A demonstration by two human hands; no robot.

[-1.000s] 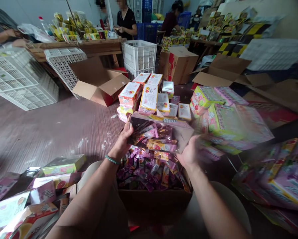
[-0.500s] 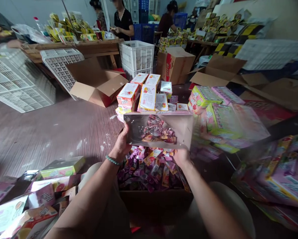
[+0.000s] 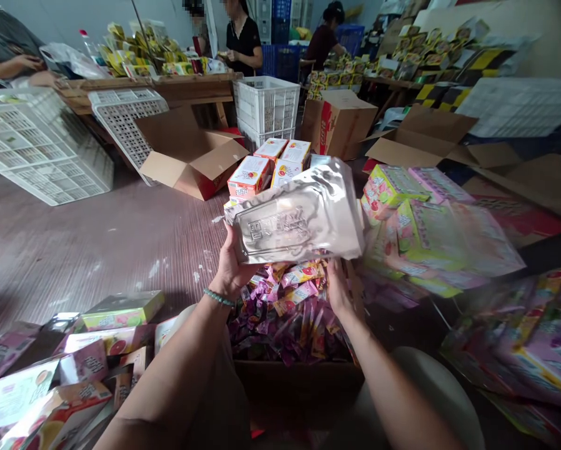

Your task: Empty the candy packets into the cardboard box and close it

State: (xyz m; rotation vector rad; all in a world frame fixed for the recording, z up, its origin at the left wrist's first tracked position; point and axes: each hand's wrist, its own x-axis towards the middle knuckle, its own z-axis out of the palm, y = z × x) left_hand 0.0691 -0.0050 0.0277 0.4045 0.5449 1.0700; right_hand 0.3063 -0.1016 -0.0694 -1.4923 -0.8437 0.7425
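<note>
My left hand (image 3: 231, 265) grips the left end of a shiny silver-sided carton (image 3: 299, 215), held tilted up with its closed side toward me. My right hand (image 3: 339, 290) is under the carton's lower right edge with its fingers stretched upward against it. Below both hands, an open brown cardboard box (image 3: 299, 381) holds a heap of small purple, pink and yellow sachets (image 3: 285, 312). A green bead bracelet sits on my left wrist.
Stacked orange-and-white cartons (image 3: 257, 172) stand behind the carton. Green and pink flat cartons (image 3: 421, 219) pile up on the right, more at the lower left (image 3: 88, 350). White crates (image 3: 266, 106), open cardboard boxes (image 3: 187, 156) and several people at tables fill the back.
The carton tipped from open side toward me, showing sachets inside, to its silver side facing me and rose higher. My right hand slid from its right end to beneath it.
</note>
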